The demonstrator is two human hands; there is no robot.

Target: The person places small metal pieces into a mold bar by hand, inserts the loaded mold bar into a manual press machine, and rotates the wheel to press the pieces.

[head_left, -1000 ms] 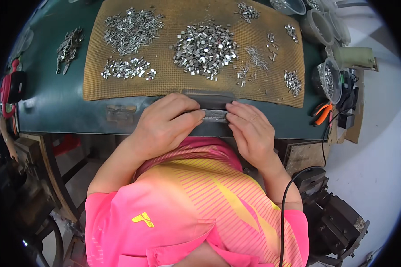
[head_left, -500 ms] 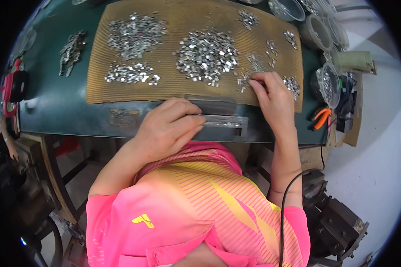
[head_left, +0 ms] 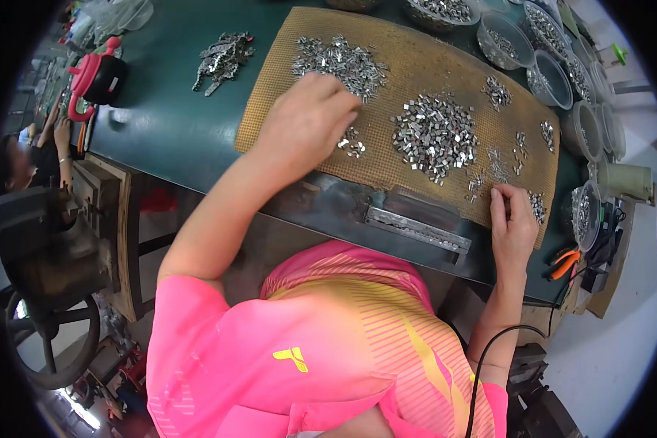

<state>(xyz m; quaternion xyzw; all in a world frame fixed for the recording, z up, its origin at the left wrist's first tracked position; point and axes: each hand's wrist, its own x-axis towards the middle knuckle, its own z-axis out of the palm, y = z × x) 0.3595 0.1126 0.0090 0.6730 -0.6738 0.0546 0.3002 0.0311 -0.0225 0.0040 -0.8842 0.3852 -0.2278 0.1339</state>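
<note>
Far left, a co-worker's hand (head_left: 63, 136) shows past my table, beside a dark machine with a handwheel (head_left: 51, 343). Green tabletop (head_left: 169, 117), glossy, bending along its edges. On it, a pink-and-black object (head_left: 98, 77), then a heap of linked metal strips (head_left: 225, 60). My left hand (head_left: 305, 124) is over the left part of the brown textured mat (head_left: 376, 171), fingers bent, between a pile of small metal rods (head_left: 343, 62) and a partly covered pile of shiny bits (head_left: 352, 144); can't tell if the fingertips hold anything. Mid-mat, a big pile of metal blocks (head_left: 435, 137). In front of the mat, near the table edge, a slotted metal bar (head_left: 416, 229) lies with no hand on it, just beside a dark block (head_left: 425, 207). My right hand (head_left: 515, 226) rests at the mat's lower right, thumb and forefinger near each other, by thin pins (head_left: 498, 166) and a small heap (head_left: 537, 206); can't tell if they pinch a piece. Farther right, orange-handled pliers (head_left: 563, 264), pale floor (head_left: 620, 328).

Containers: top bowl (head_left: 445, 28) holds many metal bits; next, a clear bowl (head_left: 520, 63) with small pieces; a clear tub (head_left: 560, 86), pieces at one side; far right, a round tub (head_left: 598, 213) with small metal parts.
</note>
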